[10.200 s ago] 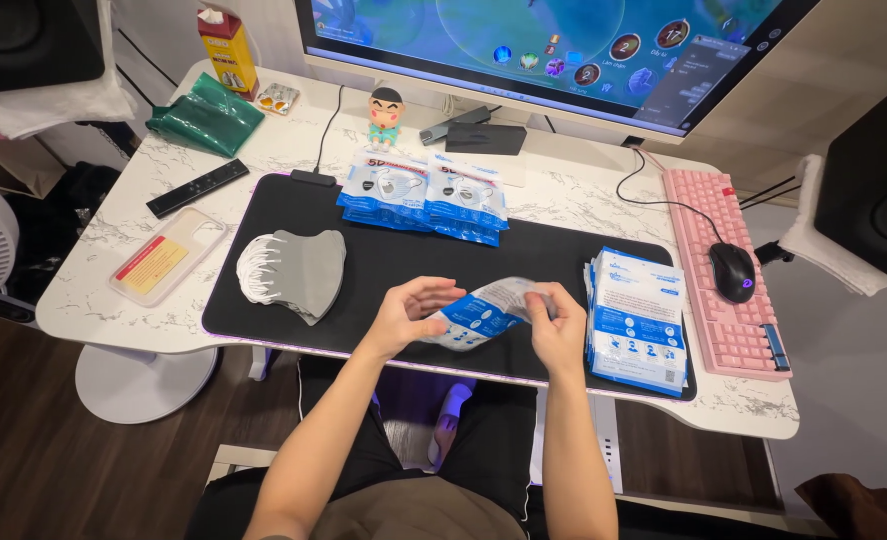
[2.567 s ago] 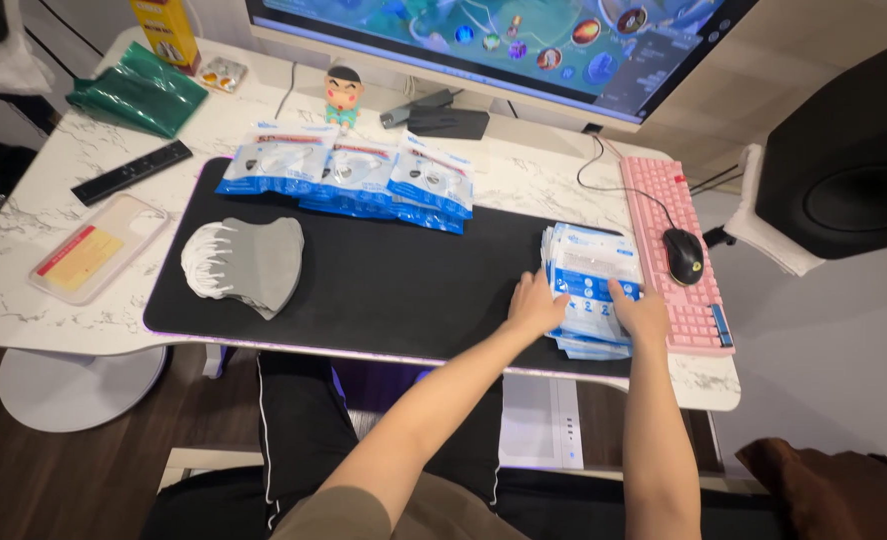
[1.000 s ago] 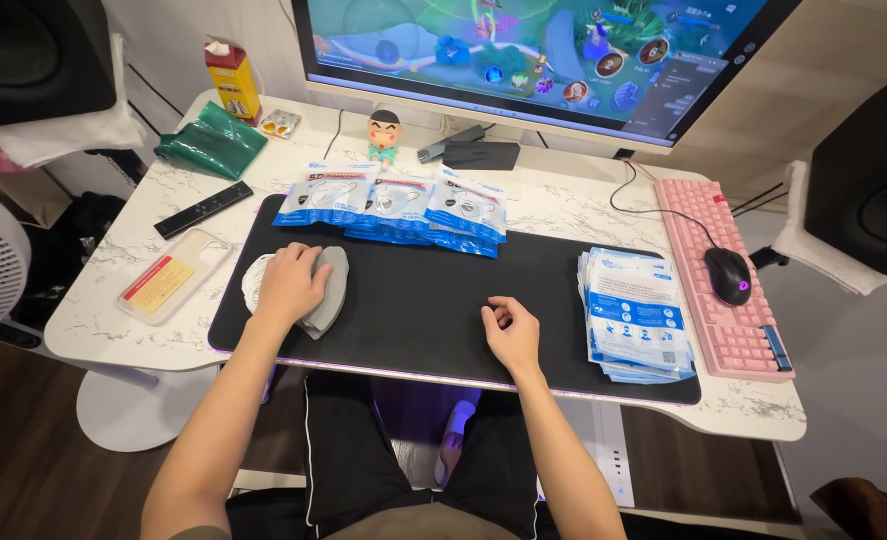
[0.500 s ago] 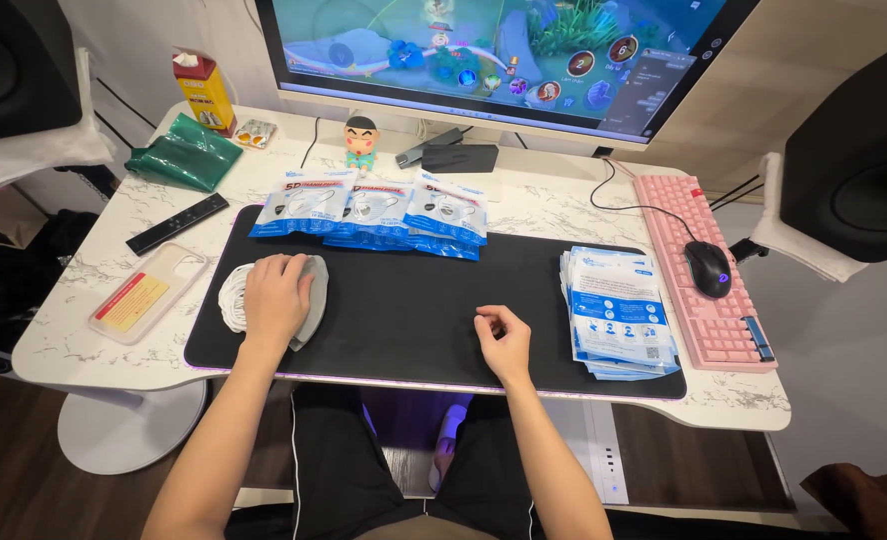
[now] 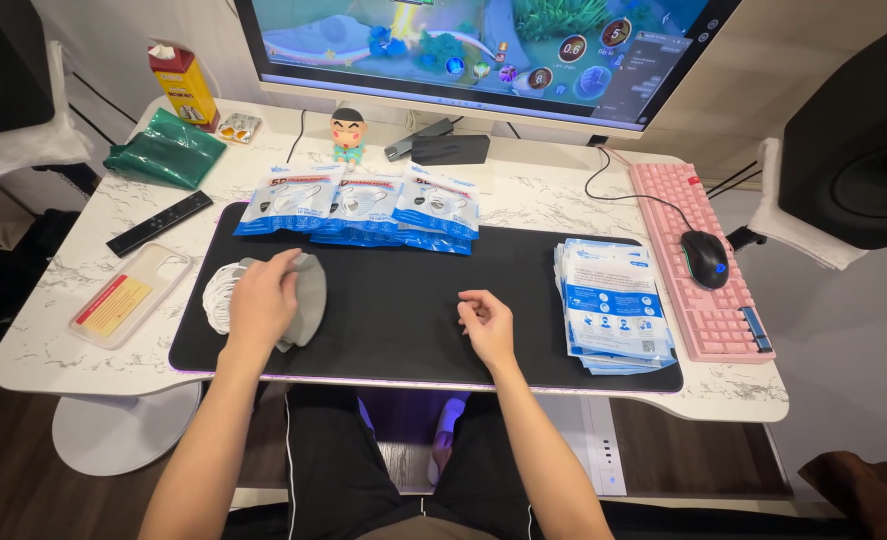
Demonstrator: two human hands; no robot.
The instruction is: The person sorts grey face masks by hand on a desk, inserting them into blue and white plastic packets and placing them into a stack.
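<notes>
Grey masks (image 5: 309, 300) lie under the flat left hand (image 5: 262, 300); right hand (image 5: 486, 322) loosely curled, empty.

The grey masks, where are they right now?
The grey masks lie under the left hand on the black mat's left end, beside the clear phone case.
</notes>
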